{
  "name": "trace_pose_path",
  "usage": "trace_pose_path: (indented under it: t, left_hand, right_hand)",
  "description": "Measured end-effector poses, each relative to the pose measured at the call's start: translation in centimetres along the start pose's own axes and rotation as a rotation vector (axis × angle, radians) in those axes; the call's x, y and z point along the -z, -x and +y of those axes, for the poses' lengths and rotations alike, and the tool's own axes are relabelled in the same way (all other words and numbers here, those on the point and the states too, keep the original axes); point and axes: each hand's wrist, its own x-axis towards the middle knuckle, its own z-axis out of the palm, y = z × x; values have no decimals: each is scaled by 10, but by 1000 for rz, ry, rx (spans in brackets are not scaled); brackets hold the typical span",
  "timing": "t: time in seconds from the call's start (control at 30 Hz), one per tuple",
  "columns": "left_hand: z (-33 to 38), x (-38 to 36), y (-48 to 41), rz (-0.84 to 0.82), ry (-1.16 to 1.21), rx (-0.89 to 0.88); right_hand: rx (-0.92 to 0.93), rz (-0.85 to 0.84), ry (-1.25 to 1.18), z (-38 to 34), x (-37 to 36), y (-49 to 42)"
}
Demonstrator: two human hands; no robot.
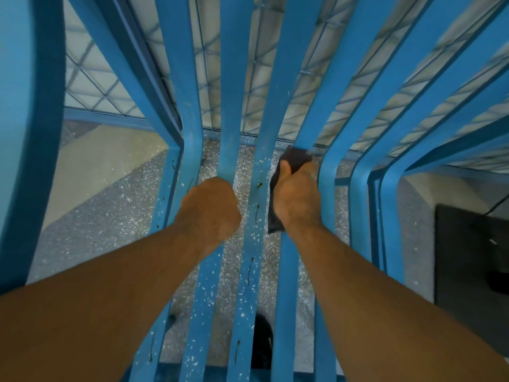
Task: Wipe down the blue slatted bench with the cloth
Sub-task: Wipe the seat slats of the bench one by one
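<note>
The blue slatted bench (pixel 256 260) fills the view, its slats running from the seat below me up into the curved backrest. White flecks and dark drip marks speckle the middle slats. My right hand (pixel 296 198) holds a dark cloth (pixel 293 159) against a slat where seat bends into backrest, thumb lying over the cloth. The cloth's lower end hangs out below my palm. My left hand (pixel 210 209) is curled in a fist around a slat two slats to the left, with its fingers hidden from me.
Speckled grey floor (pixel 110 216) shows between the slats. A blue wire-mesh fence (pixel 107 100) stands behind the backrest. A dark mat or box (pixel 468 260) lies at the right. A dark shoe (pixel 261 343) shows under the seat.
</note>
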Motion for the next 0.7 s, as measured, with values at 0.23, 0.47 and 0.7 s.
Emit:
trace_pose_path:
  t: [0.23,0.47,0.7]
  left_hand:
    - [-1,3,7,26,-5,-19]
    - [-11,0,46,67,80,-41]
    - [-29,-11,79,38,83,4]
  right_hand:
    - [71,9,215,45,7,83]
    - [31,-46,269,84,12,154]
    - [-15,-77,144,77,17,153]
